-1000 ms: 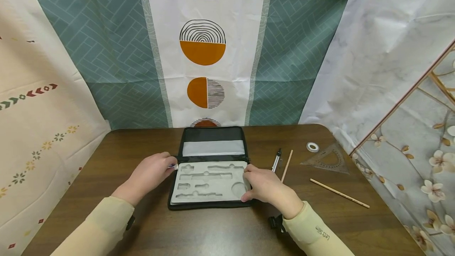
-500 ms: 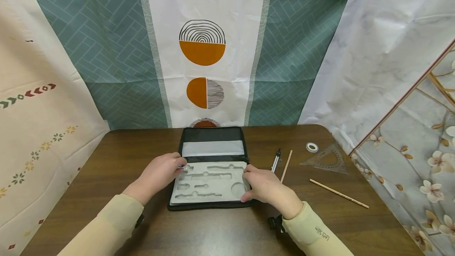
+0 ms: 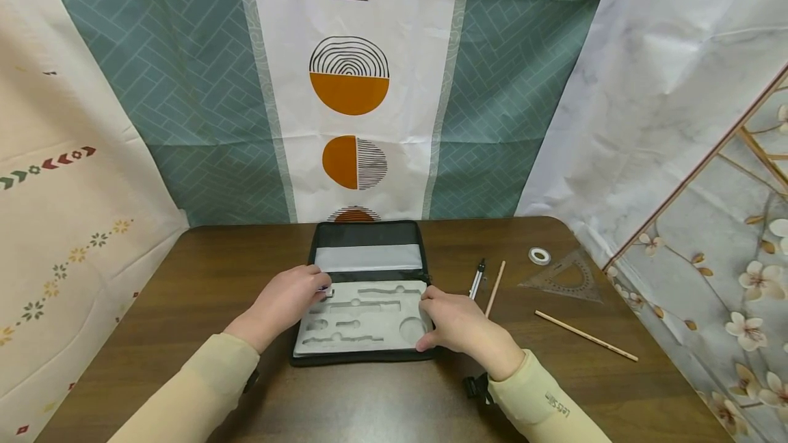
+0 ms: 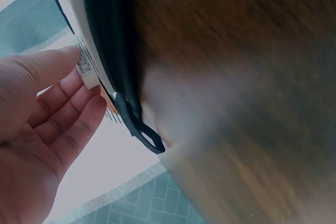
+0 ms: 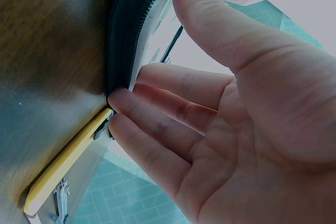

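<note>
A black zippered case (image 3: 363, 358) lies unfolded on the table, with a pale moulded tray (image 3: 382, 327) in its near half. Over the tray's far left corner, my left hand (image 3: 286, 303) pinches a small white eraser (image 4: 86, 72) with a printed sleeve between thumb and fingers. The eraser is at a small recess there; whether it sits inside cannot be told. My right hand (image 3: 458, 323) rests on the case's right edge, thumb near the front and fingers (image 5: 157, 129) extended along the zipper side. Several shaped recesses and a round one show no tools in them.
Right of the case lie a compass (image 3: 477, 280) and a wooden pencil (image 3: 495, 289). Farther right are a white ring (image 3: 539, 256), a clear set square (image 3: 554, 279) and another pencil (image 3: 585, 335). A patterned cloth (image 3: 351, 122) hangs behind the table.
My left hand has moved right with the eraser, from beyond the case's left edge to over the tray's far left recess. The right hand has stayed on the right edge.
</note>
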`<state>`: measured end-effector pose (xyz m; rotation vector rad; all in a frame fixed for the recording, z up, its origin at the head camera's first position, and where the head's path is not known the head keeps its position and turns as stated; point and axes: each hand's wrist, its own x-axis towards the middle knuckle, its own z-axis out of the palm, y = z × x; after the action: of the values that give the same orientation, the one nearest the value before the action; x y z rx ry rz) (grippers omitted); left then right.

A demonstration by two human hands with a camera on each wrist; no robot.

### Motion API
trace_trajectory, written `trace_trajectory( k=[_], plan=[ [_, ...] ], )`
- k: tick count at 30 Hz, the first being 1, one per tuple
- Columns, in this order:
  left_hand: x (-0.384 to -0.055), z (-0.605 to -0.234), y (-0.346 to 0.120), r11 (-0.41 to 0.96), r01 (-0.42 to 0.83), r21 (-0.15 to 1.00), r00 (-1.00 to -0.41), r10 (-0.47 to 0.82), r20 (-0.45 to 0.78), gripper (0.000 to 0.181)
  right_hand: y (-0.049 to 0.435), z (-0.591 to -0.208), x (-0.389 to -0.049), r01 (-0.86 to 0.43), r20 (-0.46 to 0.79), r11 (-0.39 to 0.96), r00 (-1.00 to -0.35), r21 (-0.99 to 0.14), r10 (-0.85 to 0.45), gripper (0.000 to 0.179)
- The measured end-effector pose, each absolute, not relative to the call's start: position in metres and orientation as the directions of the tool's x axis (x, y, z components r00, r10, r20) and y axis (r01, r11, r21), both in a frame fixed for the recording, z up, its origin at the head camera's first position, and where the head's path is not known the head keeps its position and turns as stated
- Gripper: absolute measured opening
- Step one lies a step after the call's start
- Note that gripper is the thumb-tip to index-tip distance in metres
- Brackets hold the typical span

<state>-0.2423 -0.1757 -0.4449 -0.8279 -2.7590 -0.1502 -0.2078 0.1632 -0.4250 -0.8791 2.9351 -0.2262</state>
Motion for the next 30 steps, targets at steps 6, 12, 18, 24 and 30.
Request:
trace_trajectory(
  k=[6,12,18,24,30],
  plan=[
    [-0.2433,-0.4474,-0.1750,0.830,0.558,0.011,-0.799,0.534,0.276,0.021,0.1635,-0.4244,-0.2082,-0.546,-0.020,0.822,-0.831,-0.162,-0.556,0.051],
    [-0.2441,-0.4475,-0.1736,0.822,0.569,0.012,-0.791,0.543,0.283,0.020,0.1640,-0.4238,-0.2078,-0.551,-0.012,0.819,-0.829,-0.160,-0.559,0.050],
    [-0.2447,-0.4490,-0.1728,0.827,0.561,0.014,-0.798,0.537,0.274,0.020,0.1643,-0.4247,-0.2079,-0.549,-0.013,0.820,-0.830,-0.160,-0.558,0.050],
    [-0.2457,-0.4507,-0.1715,0.834,0.552,0.006,-0.803,0.530,0.272,0.020,0.1644,-0.4257,-0.2086,-0.554,-0.006,0.818,-0.828,-0.155,-0.561,0.050],
    [-0.2470,-0.4525,-0.1703,0.838,0.546,-0.004,-0.808,0.527,0.263,0.018,0.1645,-0.4255,-0.2086,-0.552,-0.009,0.818,-0.828,-0.159,-0.561,0.050]
  ],
)
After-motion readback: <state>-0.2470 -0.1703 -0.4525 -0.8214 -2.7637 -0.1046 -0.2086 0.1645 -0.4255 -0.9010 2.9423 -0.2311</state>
